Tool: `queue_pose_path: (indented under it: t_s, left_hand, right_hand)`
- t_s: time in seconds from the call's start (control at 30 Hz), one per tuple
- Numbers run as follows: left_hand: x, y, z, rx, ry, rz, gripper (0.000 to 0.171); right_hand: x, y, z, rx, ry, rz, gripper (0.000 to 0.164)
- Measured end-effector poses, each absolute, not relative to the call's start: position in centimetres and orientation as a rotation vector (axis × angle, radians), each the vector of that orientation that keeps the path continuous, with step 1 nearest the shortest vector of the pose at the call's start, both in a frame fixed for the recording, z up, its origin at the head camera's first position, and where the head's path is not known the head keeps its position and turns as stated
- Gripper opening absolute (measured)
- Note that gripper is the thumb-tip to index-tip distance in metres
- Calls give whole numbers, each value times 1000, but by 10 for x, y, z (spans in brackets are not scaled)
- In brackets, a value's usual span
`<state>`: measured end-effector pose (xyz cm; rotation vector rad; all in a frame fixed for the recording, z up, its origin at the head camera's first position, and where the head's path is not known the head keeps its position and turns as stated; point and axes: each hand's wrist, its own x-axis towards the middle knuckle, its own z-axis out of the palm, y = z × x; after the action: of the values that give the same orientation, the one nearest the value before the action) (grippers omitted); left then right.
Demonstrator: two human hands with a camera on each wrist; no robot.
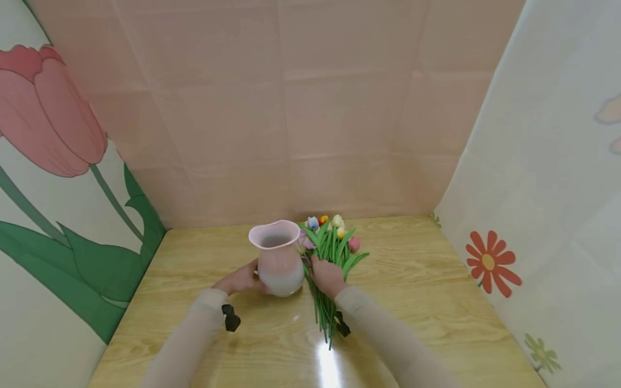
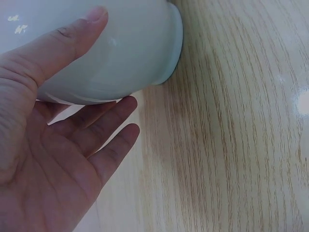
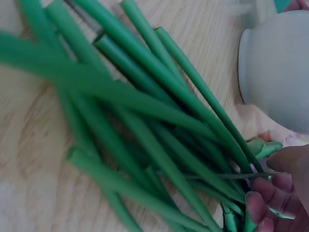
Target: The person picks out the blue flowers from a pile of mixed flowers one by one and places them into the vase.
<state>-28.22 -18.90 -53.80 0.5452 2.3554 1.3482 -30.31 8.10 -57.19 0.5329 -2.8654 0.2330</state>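
A pink-and-white vase [image 1: 280, 272] with a wavy rim stands near the table's middle. At its left side, my left hand [image 1: 242, 279] holds it, with the thumb [image 2: 72, 41] along the pale wall and the other fingers round the lower side. A bunch of artificial flowers [image 1: 335, 250], tulips among them, lies just right of the vase, blossoms toward the back wall. My right hand [image 1: 329, 276] grips it partway down, fingers curled at the stems. In the right wrist view the green stems [image 3: 159, 96] fan out from these fingers [image 3: 258, 205].
The wood-grain table [image 1: 412, 302] reaches back to a pinkish wall covering [image 1: 339, 124]. White panels with printed flowers [image 1: 489, 262] flank it on both sides. A black wrist device [image 1: 230, 318] sits by the left cuff.
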Motion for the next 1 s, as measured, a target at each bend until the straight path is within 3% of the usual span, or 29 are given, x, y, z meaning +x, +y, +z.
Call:
queue_pose_path:
  t_s: [0.43, 1.0]
  left_hand:
    - [-283, -188, -540, 524, 2386, 1315, 80]
    - [-281, -190, -537, 526, 2348, 1338, 83]
  right_hand:
    - [-309, 74, -575, 409, -2884, 162, 19]
    - [-314, 77, -564, 440, -2925, 606, 17]
